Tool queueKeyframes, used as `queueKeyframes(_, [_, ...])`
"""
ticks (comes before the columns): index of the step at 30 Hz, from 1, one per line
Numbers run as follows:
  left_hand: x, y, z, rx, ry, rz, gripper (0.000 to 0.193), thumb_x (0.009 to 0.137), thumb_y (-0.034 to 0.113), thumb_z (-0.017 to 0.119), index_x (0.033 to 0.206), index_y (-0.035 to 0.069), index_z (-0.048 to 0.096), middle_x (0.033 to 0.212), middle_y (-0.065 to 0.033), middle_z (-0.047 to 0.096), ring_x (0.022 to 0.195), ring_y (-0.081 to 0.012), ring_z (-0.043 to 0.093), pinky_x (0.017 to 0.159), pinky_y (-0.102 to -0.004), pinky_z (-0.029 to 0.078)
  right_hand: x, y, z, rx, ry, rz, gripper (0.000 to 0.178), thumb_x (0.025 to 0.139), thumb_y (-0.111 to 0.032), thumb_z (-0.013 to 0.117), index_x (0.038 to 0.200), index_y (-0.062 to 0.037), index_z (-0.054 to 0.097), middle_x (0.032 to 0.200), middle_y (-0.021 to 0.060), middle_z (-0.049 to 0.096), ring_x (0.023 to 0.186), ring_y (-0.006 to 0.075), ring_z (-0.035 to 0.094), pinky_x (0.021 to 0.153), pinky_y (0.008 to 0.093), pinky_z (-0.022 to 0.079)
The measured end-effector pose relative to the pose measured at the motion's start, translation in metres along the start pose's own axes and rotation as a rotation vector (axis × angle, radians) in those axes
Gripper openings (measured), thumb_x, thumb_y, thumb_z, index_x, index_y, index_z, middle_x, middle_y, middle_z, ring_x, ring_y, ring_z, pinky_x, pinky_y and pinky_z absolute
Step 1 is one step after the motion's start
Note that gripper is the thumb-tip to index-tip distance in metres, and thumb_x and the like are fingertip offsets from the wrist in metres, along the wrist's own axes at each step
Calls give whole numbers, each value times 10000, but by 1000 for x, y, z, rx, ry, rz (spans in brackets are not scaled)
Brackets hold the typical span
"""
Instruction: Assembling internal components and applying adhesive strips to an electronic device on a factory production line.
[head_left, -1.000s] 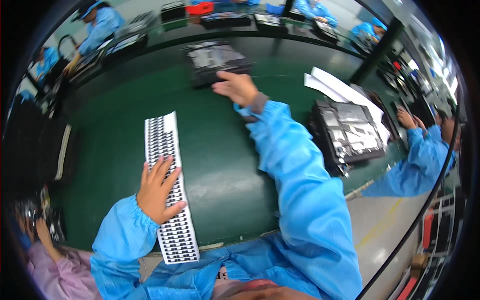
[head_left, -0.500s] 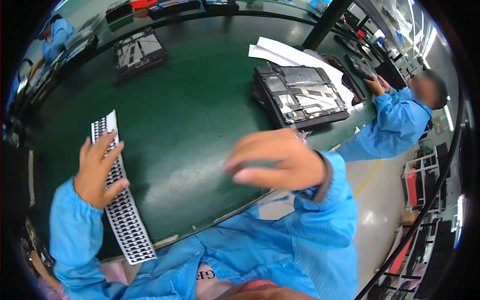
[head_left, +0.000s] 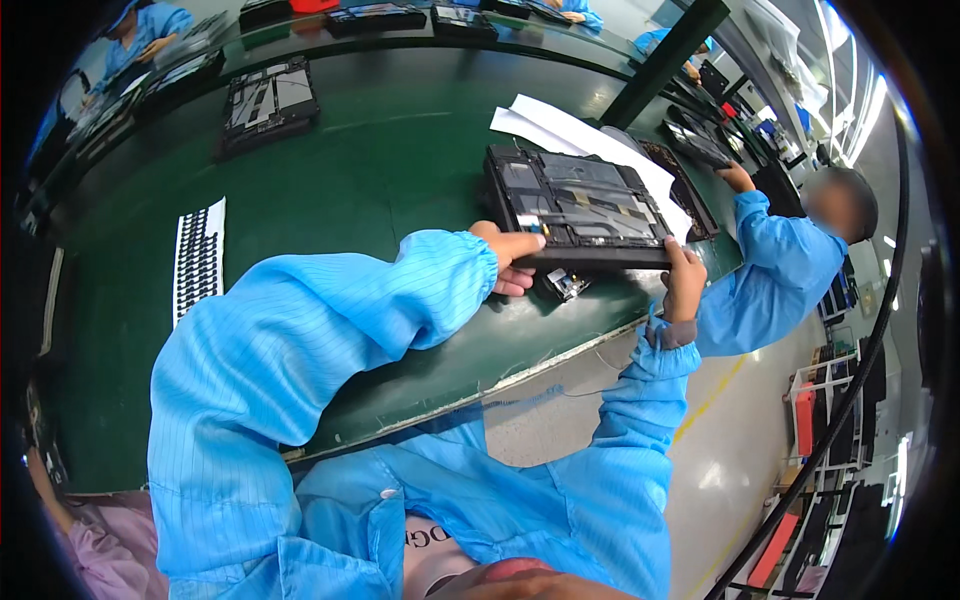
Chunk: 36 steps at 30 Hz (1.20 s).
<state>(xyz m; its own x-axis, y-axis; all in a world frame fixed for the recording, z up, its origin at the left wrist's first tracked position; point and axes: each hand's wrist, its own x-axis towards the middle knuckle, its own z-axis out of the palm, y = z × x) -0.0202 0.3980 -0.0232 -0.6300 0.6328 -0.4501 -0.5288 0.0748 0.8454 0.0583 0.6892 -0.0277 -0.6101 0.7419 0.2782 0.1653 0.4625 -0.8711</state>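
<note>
My left hand (head_left: 508, 258) reaches across to the right and grips the near left corner of a black tray (head_left: 600, 257), its thumb on top and its fingers below the edge. In the tray lies an opened flat electronic device (head_left: 590, 195) with dark panels, silvery parts and thin cables. My right hand (head_left: 685, 285) grips the tray's near right corner, thumb on the upper edge; its fingers are partly hidden. A small metallic part (head_left: 566, 284) lies on the table just below the tray's near edge. Away to the left is a white sheet with rows of black stickers (head_left: 198, 250), touched by neither hand.
A second tray with an opened device (head_left: 268, 100) sits at the far left of the green table (head_left: 370, 170). White paper sheets (head_left: 545, 122) lie behind my tray. A dark green post (head_left: 665, 65) rises at the back right. A co-worker in blue (head_left: 775, 270) stands at the right.
My left hand has left the sticker sheet and crossed right to the tray. My right hand has moved right onto its near corner. The tray has shifted slightly left and its near edge looks raised.
</note>
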Motion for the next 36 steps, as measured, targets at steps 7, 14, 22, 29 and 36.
queueKeyframes(7, [-57, -2, -22, -90, 4, 82, 373, 752, 170, 590, 1043, -22, 458, 914, -157, 575, 748, -251, 603, 636, -329, 497, -51, -41, 13, 1278, -92, 102, 134, 773, -89, 582, 865, 1, 543, 841, 82, 584, 775, 175, 562, 708, 285, 453])
queueKeyframes(14, [-125, -17, -11, -321, 77, 569, 464, 657, 11, 619, 1078, -37, 431, 982, -147, 558, 842, -222, 573, 724, -322, 471, -119, -114, 66, 1571, -241, 30, 300, 804, -131, 563, 1088, -49, 513, 1011, 60, 571, 930, 183, 534, 829, 331, 426])
queueKeyframes(22, [-206, -37, -74, -167, 219, 357, 451, 701, 77, 624, 1104, -8, 440, 953, -115, 582, 792, -201, 588, 659, -300, 464, -115, -95, 67, 1242, -648, 204, 267, 841, -174, 520, 1036, 7, 537, 978, 86, 585, 857, 167, 566, 785, 290, 449])
queueKeyframes(29, [-259, -65, -113, 1455, 710, 709, 496, 666, 81, 643, 1134, 18, 492, 1132, -203, 482, 999, -354, 491, 860, -409, 402, -128, -81, 89, 1089, -594, 427, 182, 821, -146, 556, 916, 9, 567, 891, 89, 600, 782, 172, 579, 703, 285, 468])
queueKeyframes(36, [-258, -74, -130, 1559, 626, 572, 443, 689, 157, 640, 1096, 28, 520, 1193, -187, 440, 1094, -347, 424, 915, -434, 338, -121, -114, 93, -391, -68, -1181, 131, 752, -94, 590, 851, -7, 581, 804, 151, 576, 749, 285, 535, 724, 334, 411])
